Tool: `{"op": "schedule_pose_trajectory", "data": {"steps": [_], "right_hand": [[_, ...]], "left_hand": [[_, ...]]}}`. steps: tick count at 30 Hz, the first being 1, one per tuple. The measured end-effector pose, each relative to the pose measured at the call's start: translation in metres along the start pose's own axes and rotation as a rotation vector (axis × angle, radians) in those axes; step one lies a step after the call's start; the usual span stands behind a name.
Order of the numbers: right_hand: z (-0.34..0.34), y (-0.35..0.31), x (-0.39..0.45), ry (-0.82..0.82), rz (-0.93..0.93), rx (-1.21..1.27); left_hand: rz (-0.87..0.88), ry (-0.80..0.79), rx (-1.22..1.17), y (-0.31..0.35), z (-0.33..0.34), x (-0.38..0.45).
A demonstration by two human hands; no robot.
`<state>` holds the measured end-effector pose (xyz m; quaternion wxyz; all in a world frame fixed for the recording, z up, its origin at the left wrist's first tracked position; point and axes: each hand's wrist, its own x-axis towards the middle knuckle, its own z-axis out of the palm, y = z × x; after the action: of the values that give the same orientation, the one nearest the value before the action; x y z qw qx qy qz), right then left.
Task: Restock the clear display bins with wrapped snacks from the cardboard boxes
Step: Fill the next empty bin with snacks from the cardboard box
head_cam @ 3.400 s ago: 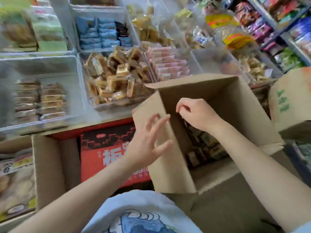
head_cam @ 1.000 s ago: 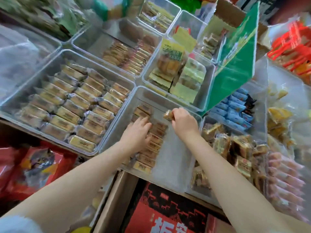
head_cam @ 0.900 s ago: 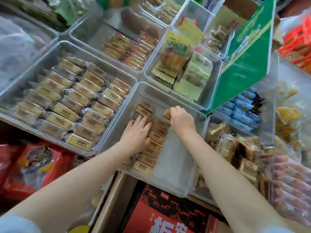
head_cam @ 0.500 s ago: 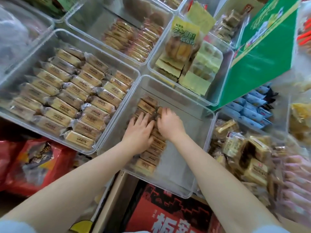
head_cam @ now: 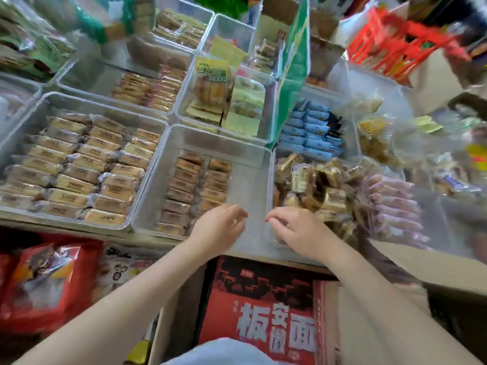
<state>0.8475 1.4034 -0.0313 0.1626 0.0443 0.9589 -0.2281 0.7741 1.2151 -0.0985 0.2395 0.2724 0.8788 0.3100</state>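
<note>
Both hands drawn back from snack rows, empty, over bin's near edge

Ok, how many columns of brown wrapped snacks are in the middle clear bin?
2: the left column, and the right column beside it; the left hand may hide its near end.

Both hands empty, left and right, fingers loosely curled.

Two rows of wrapped snacks lie in a clear bin, between fuller bins left and right, behind a cardboard box.
</note>
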Motion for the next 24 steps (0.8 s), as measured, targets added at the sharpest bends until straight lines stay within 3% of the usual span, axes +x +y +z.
{"op": "schedule_pose_trajectory", "data": {"steps": [6,11,14,20,24], "right_hand": [[-0.039,0.049,-0.174,0.399,0.077,0.036],[-0.038,0.11,-0.275,0.571,0.186,0.091],[-0.021,0.147,-0.305,0.436,0.284,0.124],[0.021,0.203,-0.312,-0.125,0.267,-0.144],[0.044,0.216,-0.289,-0.302,0.23,-0.241]], "left_hand": [[0.172,-0.272,-0.256,0.125,0.088,-0.098],[0.095,-0.41,-0.489,0.189,0.176,-0.149],[0.023,-0.393,-0.628,0.219,0.212,-0.164],[-0.06,-0.188,-0.698,0.251,0.257,-0.174],[-0.068,-0.131,-0.697,0.252,0.262,-0.175]]}}
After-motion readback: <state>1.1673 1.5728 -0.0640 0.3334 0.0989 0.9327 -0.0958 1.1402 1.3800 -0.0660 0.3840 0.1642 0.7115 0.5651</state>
